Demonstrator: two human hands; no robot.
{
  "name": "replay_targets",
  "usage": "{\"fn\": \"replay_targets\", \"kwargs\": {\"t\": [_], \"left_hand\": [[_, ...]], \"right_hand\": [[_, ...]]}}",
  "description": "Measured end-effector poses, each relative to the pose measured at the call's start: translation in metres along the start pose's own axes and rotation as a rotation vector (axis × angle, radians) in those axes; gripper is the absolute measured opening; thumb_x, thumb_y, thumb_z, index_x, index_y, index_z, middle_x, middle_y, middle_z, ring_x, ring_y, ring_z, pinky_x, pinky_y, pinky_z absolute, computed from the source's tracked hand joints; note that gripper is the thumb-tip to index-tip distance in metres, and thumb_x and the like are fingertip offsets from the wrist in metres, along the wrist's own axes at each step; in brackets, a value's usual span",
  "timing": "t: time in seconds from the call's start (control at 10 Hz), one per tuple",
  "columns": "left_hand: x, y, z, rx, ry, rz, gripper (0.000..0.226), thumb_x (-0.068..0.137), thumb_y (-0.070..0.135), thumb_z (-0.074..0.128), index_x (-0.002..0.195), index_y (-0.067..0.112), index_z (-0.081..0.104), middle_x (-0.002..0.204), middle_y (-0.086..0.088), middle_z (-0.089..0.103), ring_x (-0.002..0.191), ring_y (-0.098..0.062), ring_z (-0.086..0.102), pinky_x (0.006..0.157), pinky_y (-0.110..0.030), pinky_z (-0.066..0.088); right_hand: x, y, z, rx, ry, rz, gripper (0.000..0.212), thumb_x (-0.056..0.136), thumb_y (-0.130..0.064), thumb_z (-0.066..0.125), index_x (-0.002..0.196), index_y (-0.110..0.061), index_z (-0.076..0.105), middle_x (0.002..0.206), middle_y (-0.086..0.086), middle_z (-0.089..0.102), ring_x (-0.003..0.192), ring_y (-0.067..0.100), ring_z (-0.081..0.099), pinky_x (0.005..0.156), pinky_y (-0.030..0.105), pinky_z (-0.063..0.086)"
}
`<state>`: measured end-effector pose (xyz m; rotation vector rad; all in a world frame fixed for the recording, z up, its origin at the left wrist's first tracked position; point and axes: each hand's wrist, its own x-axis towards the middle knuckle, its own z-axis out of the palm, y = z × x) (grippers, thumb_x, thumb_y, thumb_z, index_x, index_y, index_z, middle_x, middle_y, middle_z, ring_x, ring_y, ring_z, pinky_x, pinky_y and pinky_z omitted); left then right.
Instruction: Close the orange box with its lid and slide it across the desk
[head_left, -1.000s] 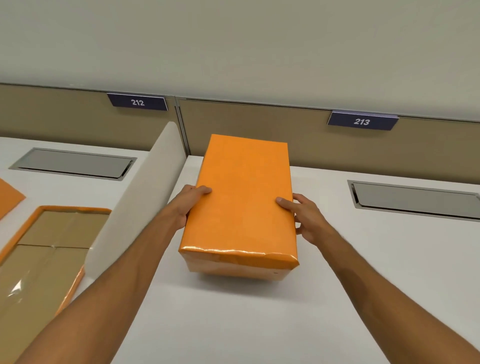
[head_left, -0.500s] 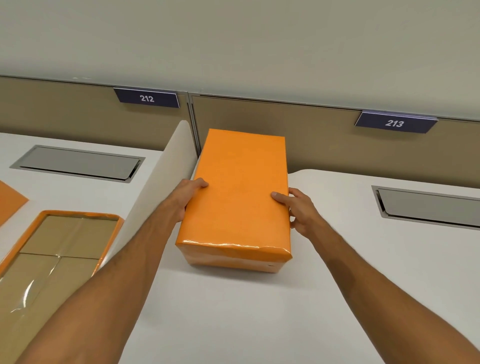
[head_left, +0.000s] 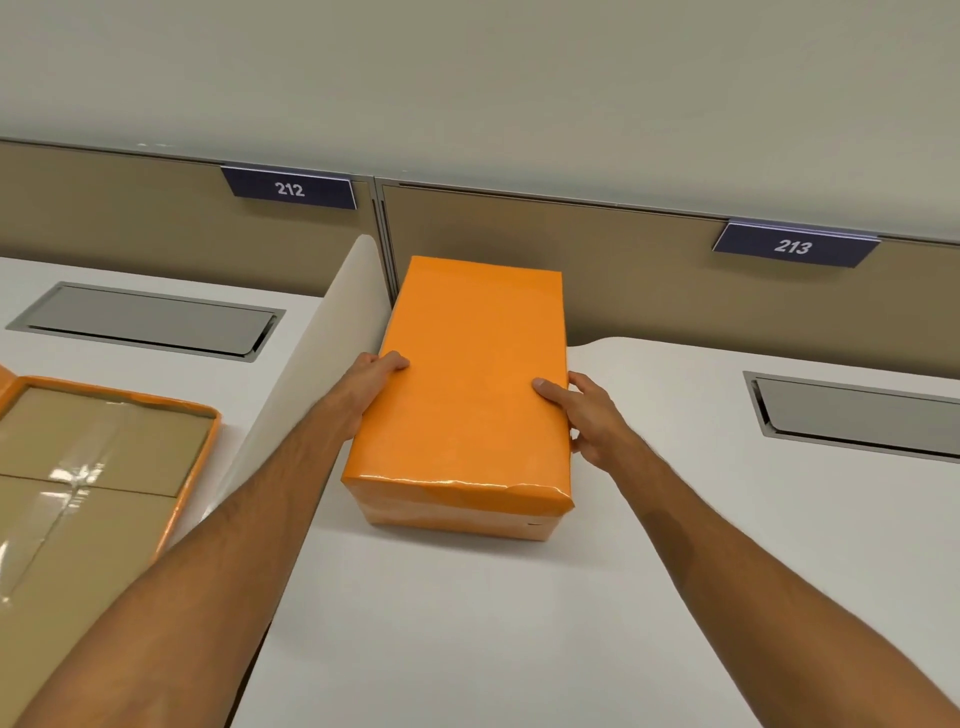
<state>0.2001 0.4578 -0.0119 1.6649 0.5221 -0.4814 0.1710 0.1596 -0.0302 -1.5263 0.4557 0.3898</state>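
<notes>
Head view: the orange paper-wrapped rectangular box (head_left: 467, 384), lid already on, sits on the white bench (head_left: 493, 623) beside a white divider panel (head_left: 322, 338). The left hand (head_left: 371, 376) and right hand (head_left: 587, 415) clasp its long sides, thumbs on top. The slide looks underway; next calls for an even two-handed push.

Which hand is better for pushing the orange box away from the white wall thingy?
Probably the left hand: it presses the orange box on the side facing the white divider, so it could push toward open desk. The right hand would have to pull.
</notes>
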Motion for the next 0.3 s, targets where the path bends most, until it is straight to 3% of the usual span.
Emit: {"fn": "replay_targets", "kwargs": {"t": [0.1, 0.2, 0.3], "left_hand": [[-0.005, 0.001, 0.001, 0.07, 0.051, 0.029, 0.066, 0.09, 0.052, 0.062, 0.143, 0.015, 0.047, 0.135, -0.014, 0.062, 0.115, -0.037, 0.064, 0.101, -0.057, 0.051], [-0.012, 0.0, 0.004, 0.246, 0.235, 0.098, 0.075, 0.091, 0.057, 0.059, 0.148, 0.012, 0.038, 0.142, -0.015, 0.054, 0.12, -0.037, 0.058, 0.093, -0.046, 0.049], [-0.031, 0.0, 0.017, 0.513, 0.417, 0.222, 0.077, 0.091, 0.058, 0.056, 0.149, 0.012, 0.037, 0.146, -0.017, 0.05, 0.127, -0.039, 0.053, 0.093, -0.049, 0.046]], "right_hand": [[-0.008, -0.004, 0.0, -0.089, 0.027, 0.002, 0.078, 0.086, -0.054, 0.071, 0.149, -0.022, 0.039, 0.146, 0.006, 0.053, 0.124, 0.033, 0.056, 0.096, 0.06, 0.049], [-0.017, -0.005, -0.006, -0.231, 0.171, -0.088, 0.072, 0.091, -0.058, 0.062, 0.147, -0.018, 0.043, 0.148, 0.009, 0.05, 0.127, 0.033, 0.055, 0.102, 0.056, 0.049], [-0.033, -0.01, -0.017, -0.382, 0.251, -0.214, 0.06, 0.094, -0.054, 0.06, 0.139, -0.013, 0.052, 0.141, 0.011, 0.058, 0.122, 0.03, 0.058, 0.102, 0.052, 0.051]]}}
